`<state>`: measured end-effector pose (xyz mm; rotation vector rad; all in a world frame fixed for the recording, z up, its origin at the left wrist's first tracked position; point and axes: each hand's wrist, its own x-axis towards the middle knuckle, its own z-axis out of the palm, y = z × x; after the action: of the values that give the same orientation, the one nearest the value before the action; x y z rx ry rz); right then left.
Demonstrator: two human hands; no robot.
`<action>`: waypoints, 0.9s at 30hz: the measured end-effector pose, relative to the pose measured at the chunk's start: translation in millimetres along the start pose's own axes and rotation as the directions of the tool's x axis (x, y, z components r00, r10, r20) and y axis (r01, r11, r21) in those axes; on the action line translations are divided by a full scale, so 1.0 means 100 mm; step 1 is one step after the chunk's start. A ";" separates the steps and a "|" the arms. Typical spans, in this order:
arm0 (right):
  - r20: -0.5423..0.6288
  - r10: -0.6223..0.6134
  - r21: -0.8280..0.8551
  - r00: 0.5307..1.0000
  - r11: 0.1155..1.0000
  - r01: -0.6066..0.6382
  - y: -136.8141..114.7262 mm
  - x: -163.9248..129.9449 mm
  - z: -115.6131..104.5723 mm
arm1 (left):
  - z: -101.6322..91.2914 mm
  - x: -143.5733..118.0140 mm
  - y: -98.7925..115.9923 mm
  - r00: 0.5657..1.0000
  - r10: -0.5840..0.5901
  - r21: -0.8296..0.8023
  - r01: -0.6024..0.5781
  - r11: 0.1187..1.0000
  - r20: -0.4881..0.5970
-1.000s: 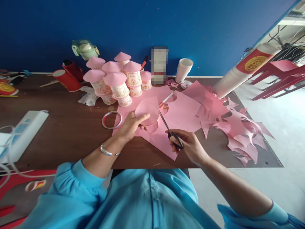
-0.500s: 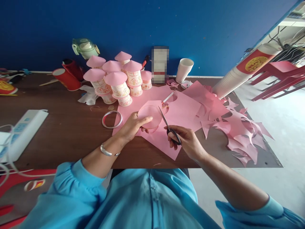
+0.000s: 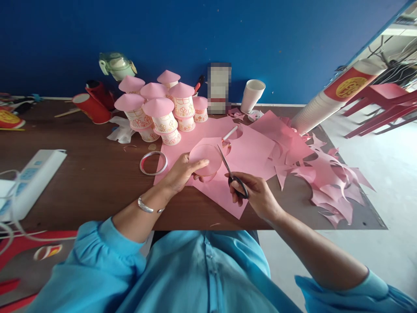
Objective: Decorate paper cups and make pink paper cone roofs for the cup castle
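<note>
Between thumb and fingers, my left hand grips a piece of pink paper with a circle drawn on it; part of its edge is cut round. My right hand is closed around black-handled scissors. Their blades point up and to the left, at the right edge of the held piece. Below both hands lie larger pink sheets on the brown table. A white pen rests on those sheets, just beyond the scissors.
Paper cups with pink cone roofs stand at the back left. A roll of tape lies left of the sheets. Pink offcuts pile up on the right, near a tall leaning cup stack. A power strip is far left.
Almost nothing differs. The scissors and the held pink paper stay in nearly the same place, and the view has shifted very slightly.
</note>
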<state>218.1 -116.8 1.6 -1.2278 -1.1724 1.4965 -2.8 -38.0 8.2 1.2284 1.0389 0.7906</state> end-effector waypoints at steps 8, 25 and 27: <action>-0.005 0.006 0.020 1.000 1.000 -0.006 -0.02 0.00 0.00 | -0.02 0.01 -0.03 1.000 0.011 -0.002 -0.011 1.000 0.001; -0.013 0.037 -0.012 0.999 0.999 -0.038 -0.01 -0.03 -0.05 | -0.04 0.03 -0.04 1.000 -0.009 -0.081 0.007 0.997 -0.022; -0.014 0.045 -0.017 0.999 0.999 -0.045 -0.03 -0.04 -0.05 | -0.04 0.03 -0.04 1.000 -0.012 -0.087 0.010 0.996 -0.022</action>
<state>224.1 -119.0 4.6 -1.2817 -1.1580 1.5114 -5.6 -34.9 3.5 1.1414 1.0179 0.8342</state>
